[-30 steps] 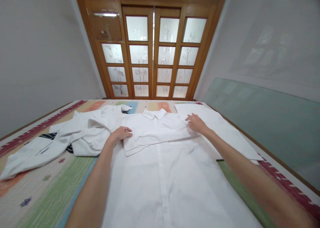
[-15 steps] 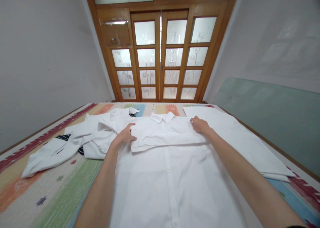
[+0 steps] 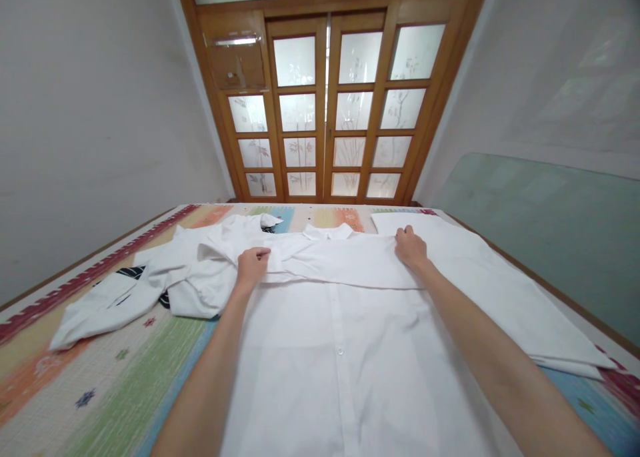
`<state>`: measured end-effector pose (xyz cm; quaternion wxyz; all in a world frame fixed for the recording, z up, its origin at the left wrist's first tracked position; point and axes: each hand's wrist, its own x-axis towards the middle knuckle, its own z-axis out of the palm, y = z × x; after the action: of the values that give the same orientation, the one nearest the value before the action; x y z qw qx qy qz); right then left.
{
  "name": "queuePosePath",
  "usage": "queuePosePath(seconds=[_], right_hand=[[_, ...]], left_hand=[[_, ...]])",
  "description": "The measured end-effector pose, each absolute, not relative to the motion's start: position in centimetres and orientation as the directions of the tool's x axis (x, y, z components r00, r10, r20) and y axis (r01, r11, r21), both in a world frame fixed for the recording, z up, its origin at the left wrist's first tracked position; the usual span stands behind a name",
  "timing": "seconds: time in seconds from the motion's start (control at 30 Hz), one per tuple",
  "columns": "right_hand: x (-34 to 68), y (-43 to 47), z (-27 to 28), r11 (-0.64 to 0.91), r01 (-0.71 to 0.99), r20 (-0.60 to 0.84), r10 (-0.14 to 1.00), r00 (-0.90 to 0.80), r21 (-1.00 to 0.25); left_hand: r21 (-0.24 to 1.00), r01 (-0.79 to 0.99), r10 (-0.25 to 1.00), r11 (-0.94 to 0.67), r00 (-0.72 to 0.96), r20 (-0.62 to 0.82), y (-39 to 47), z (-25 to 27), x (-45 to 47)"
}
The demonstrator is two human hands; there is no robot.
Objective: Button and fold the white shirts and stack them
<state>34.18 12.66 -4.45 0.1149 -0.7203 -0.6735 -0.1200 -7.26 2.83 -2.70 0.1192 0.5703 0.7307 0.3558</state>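
A white button-up shirt (image 3: 300, 357) lies front up before me, its collar (image 3: 327, 232) at the far end. A sleeve (image 3: 345, 260) is laid across the chest, covering the upper part of the button strip. My left hand (image 3: 253, 267) is closed on the sleeve's left end, with the cloth creased beside the fingers. At the right shoulder, my right hand (image 3: 411, 245) pinches the white cloth between curled fingers. Both forearms reach forward over the shirt's sides.
To the left lies a crumpled white garment (image 3: 195, 263) with black striped parts. Folded white cloth (image 3: 465, 270) is spread on the right. Beneath is a colourful striped cover (image 3: 135, 377). Walls flank both sides, and wooden glazed doors (image 3: 325, 110) stand at the back.
My left hand has gone from open fingers to closed on the sleeve's end. The sleeve now lies higher, covering part of the collar. My right hand stays at the shoulder.
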Motion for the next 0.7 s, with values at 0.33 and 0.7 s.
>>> queuePosePath(seconds=[0.33, 0.7], right_hand=[[33.0, 13.1, -5.8, -0.034, 0.997, 0.323, 0.945, 0.056, -0.074], [30.0, 10.3, -8.1, 0.138, 0.990, 0.148, 0.979, -0.137, -0.001]], left_hand=[[0.506, 0.862, 0.913, 0.022, -0.224, 0.342, 3.4, -5.2, -6.3], [0.318, 0.947, 0.919, 0.036, -0.156, 0.362, 3.2, -6.4, -5.0]])
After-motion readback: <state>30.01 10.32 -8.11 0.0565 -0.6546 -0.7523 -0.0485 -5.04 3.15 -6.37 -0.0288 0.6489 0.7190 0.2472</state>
